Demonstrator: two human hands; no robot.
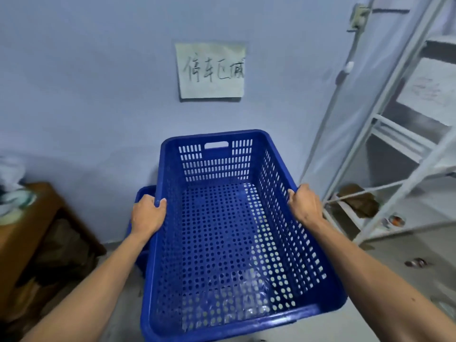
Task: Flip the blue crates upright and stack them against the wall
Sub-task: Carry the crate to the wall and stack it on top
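Head view shows an upright blue crate (229, 233) gripped at its side rims by left hand (147, 214) and right hand (305, 205), hovering above what seems another crate (144, 193) by the wall (98, 95); setting down remains.

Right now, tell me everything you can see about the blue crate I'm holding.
The blue crate looks like moulded plastic, rectangular, with perforated floor, slotted walls and a handle cutout in its far end. It is upright, open side up and empty. The left hand and right hand grip its long rims. Another blue crate shows just behind its left side, near the wall.
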